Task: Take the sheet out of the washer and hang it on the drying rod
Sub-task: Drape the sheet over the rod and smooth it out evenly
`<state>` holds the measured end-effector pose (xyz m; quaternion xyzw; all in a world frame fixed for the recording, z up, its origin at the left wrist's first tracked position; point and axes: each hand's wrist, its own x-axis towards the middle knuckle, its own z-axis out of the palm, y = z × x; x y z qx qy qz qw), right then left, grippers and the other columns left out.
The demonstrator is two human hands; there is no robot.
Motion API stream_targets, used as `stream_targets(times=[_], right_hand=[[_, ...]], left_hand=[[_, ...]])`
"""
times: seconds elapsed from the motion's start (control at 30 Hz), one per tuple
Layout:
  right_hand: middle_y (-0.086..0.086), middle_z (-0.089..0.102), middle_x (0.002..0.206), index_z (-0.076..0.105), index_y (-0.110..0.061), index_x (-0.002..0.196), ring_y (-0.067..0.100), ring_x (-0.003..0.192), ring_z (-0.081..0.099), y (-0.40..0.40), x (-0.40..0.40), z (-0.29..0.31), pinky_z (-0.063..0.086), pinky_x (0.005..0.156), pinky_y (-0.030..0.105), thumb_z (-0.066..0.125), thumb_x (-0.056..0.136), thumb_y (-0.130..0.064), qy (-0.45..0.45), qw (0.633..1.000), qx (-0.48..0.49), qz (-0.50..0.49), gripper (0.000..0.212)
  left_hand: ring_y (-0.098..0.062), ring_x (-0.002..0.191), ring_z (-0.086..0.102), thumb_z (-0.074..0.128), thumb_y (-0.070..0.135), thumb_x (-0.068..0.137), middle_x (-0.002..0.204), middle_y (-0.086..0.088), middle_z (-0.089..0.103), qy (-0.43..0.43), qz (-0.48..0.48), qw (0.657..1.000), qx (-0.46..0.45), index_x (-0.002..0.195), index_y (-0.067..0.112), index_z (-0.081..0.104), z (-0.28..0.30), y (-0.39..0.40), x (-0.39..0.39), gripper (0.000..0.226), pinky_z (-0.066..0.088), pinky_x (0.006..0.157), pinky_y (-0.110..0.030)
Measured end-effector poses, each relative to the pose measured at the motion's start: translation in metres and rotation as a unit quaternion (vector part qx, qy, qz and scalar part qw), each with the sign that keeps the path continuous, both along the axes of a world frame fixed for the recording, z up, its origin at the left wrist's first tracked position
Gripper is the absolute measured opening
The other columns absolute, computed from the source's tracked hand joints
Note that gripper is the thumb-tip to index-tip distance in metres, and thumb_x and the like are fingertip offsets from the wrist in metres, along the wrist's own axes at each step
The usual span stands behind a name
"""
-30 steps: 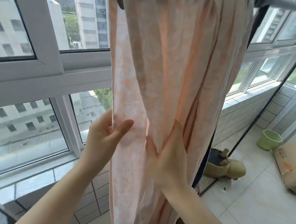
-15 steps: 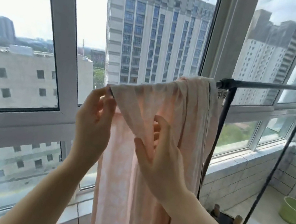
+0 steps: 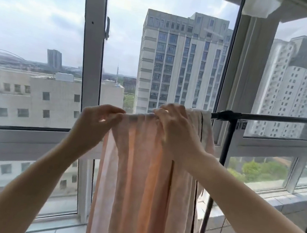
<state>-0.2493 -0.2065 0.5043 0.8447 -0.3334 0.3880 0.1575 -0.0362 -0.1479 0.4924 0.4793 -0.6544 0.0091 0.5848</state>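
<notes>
- Head view: Your left hand (image 3: 96, 122) pinches the left end of the sheet (image 3: 146, 175) on the drying rod (image 3: 279, 119), having risen from the hanging folds a second ago.
- Your right hand (image 3: 176, 128) curls its fingers over the bunched top fold.
- The sheet is already draped; judge spreading as the remaining step.

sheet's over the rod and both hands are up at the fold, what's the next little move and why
Probably draw the left hand leftward along the top fold to spread the sheet. It hangs bunched in vertical pleats over the drying rod, both hands pinch its top edge close together, and the right hand can anchor its side.
</notes>
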Motion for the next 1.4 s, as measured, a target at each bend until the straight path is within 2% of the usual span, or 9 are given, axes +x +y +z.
stream_targets(times=[0.23, 0.37, 0.5, 0.63, 0.9, 1.07, 1.2, 1.3, 1.4], right_hand=[[-0.001, 0.063, 0.116, 0.059, -0.018, 0.119, 0.021, 0.112, 0.054, -0.018, -0.008, 0.016, 0.044, 0.099, 0.043, 0.054, 0.091, -0.001, 0.09, 0.995, -0.031, -0.028, 0.033], [-0.003, 0.07, 0.106, 0.068, -0.02, 0.11, 0.018, 0.101, 0.063, -0.027, -0.023, 0.026, 0.049, 0.092, 0.04, 0.059, 0.094, -0.017, 0.036, 0.998, 0.031, 0.045, 0.018], [-0.004, 0.071, 0.1, 0.066, -0.021, 0.109, 0.015, 0.09, 0.066, -0.038, -0.046, 0.029, 0.052, 0.085, 0.034, 0.057, 0.096, -0.026, 0.035, 0.997, 0.06, 0.033, 0.017], [-0.01, 0.068, 0.106, 0.063, -0.025, 0.11, 0.012, 0.099, 0.062, -0.047, -0.07, 0.024, 0.029, 0.074, 0.026, 0.052, 0.098, -0.029, 0.033, 0.999, 0.027, -0.001, 0.017], [-0.012, 0.068, 0.108, 0.061, -0.029, 0.109, 0.015, 0.101, 0.063, -0.081, -0.1, 0.024, 0.047, 0.09, 0.046, 0.049, 0.098, -0.034, 0.037, 0.999, 0.014, -0.016, 0.017], [-0.013, 0.067, 0.108, 0.059, -0.031, 0.11, 0.012, 0.101, 0.062, -0.1, -0.115, 0.027, 0.049, 0.091, 0.047, 0.049, 0.096, -0.04, 0.038, 0.999, 0.016, -0.016, 0.02], [-0.016, 0.066, 0.111, 0.057, -0.035, 0.112, 0.009, 0.106, 0.06, -0.104, -0.116, 0.02, 0.043, 0.097, 0.046, 0.041, 0.098, -0.044, 0.022, 0.999, 0.004, -0.025, 0.023], [-0.016, 0.066, 0.11, 0.058, -0.035, 0.111, 0.008, 0.105, 0.06, -0.107, -0.111, 0.017, 0.041, 0.097, 0.04, 0.045, 0.099, -0.04, 0.012, 1.0, -0.017, -0.017, 0.019], [-0.016, 0.065, 0.109, 0.058, -0.033, 0.112, 0.007, 0.103, 0.058, -0.11, -0.107, 0.016, 0.041, 0.096, 0.036, 0.049, 0.099, -0.035, 0.014, 0.999, -0.027, -0.01, 0.016]], left_hand=[[0.014, 0.077, 0.058, 0.065, 0.014, 0.09, 0.082, 0.017, 0.068, -0.13, 0.124, 0.984, -0.006, 0.098, 0.017, 0.077, 0.015, 0.001, -0.019, 0.014, 0.048, 0.077, -0.018], [-0.007, 0.076, 0.067, 0.061, 0.014, 0.092, 0.086, 0.004, 0.075, -0.178, 0.145, 0.973, -0.005, 0.097, 0.014, 0.076, 0.024, -0.008, -0.038, 0.016, 0.055, 0.077, -0.028], [-0.008, 0.069, 0.066, 0.058, 0.015, 0.094, 0.079, 0.002, 0.073, -0.195, 0.139, 0.971, 0.016, 0.097, 0.011, 0.074, 0.025, -0.015, -0.051, 0.017, 0.057, 0.073, -0.032], [-0.01, 0.057, 0.062, 0.056, 0.019, 0.097, 0.067, 0.003, 0.067, -0.187, 0.137, 0.973, 0.013, 0.092, 0.012, 0.07, 0.017, -0.015, -0.053, 0.016, 0.048, 0.056, -0.018], [-0.004, 0.062, 0.064, 0.054, 0.017, 0.097, 0.068, 0.005, 0.068, -0.168, 0.141, 0.975, -0.012, 0.091, 0.015, 0.07, 0.005, -0.021, -0.042, 0.017, 0.05, 0.063, -0.017], [-0.004, 0.057, 0.062, 0.055, 0.017, 0.097, 0.065, 0.005, 0.067, -0.179, 0.129, 0.975, -0.019, 0.091, 0.01, 0.07, 0.009, -0.031, -0.044, 0.017, 0.051, 0.06, -0.017], [-0.005, 0.044, 0.056, 0.05, 0.019, 0.099, 0.055, 0.011, 0.057, -0.217, 0.182, 0.959, -0.025, 0.085, 0.016, 0.064, 0.007, -0.033, -0.046, 0.021, 0.045, 0.044, -0.018], [-0.012, 0.056, 0.057, 0.047, 0.015, 0.1, 0.059, 0.004, 0.058, -0.29, 0.286, 0.913, -0.028, 0.079, 0.013, 0.059, 0.007, -0.034, -0.059, 0.024, 0.052, 0.058, -0.031], [-0.02, 0.08, 0.065, 0.046, 0.02, 0.1, 0.087, -0.002, 0.07, -0.322, 0.284, 0.902, -0.05, 0.101, 0.013, 0.066, 0.01, -0.044, -0.08, 0.021, 0.054, 0.079, -0.039]])
